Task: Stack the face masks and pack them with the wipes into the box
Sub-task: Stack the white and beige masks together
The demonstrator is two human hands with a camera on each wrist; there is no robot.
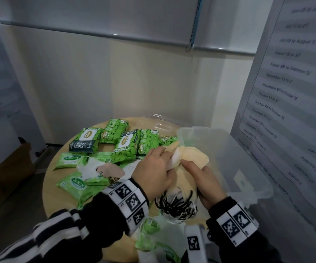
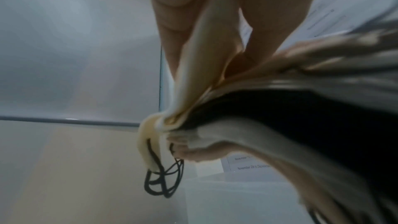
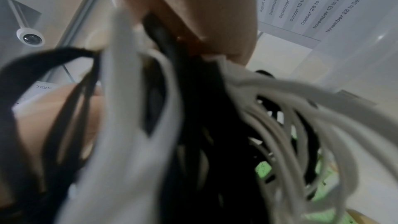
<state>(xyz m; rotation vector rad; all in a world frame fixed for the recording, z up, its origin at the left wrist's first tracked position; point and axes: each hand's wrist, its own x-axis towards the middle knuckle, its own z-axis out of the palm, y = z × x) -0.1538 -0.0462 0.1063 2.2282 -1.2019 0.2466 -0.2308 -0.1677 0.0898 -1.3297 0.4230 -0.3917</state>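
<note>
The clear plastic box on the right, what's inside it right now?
Through the clear plastic box, only a green patch shows near its far left corner, likely a wipes pack. The yellow face mask stack, held by both hands over its near left edge, hides what lies beneath.

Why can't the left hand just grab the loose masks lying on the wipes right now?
Probably not yet: the left hand is busy holding the stack of masks with the right hand. The loose masks lie close and uncovered.

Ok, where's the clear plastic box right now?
In the head view the clear plastic box sits open on the right side of the round table, just beyond the right hand and the stack of face masks.
</note>
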